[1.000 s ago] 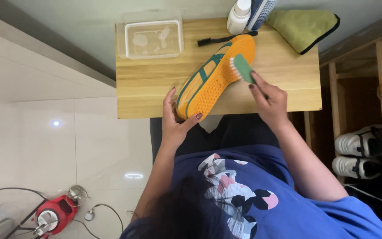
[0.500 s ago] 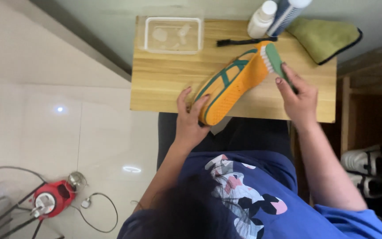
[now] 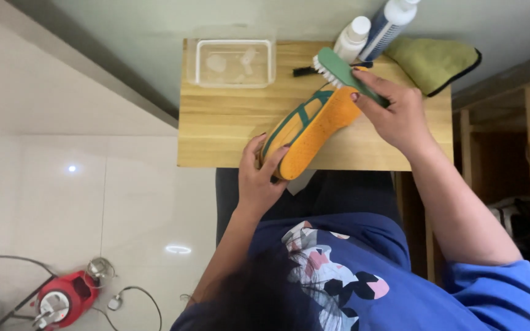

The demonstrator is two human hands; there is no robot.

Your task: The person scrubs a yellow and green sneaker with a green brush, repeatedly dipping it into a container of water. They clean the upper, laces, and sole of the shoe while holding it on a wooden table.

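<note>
Raised off the one orange shoe (image 3: 311,132) gripped by left fingers (image 3: 271,160), right fingers (image 3: 375,86) clasp one brush (image 3: 345,73), seemingly beside two bottles (image 3: 369,30).

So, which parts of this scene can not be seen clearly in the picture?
- Head view: the shoe upper faces away; only its orange sole shows.
- The two bottles: tops cut off by the upper edge.
- Green brush handle: covered by the right hand.
- Left hand palm: turned away.

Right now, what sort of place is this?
Likely a home shoe-cleaning spot: a small wooden table on a tiled floor, a wooden rack with shoes beside it, and bottles, a cloth and a water tub set out.
</note>
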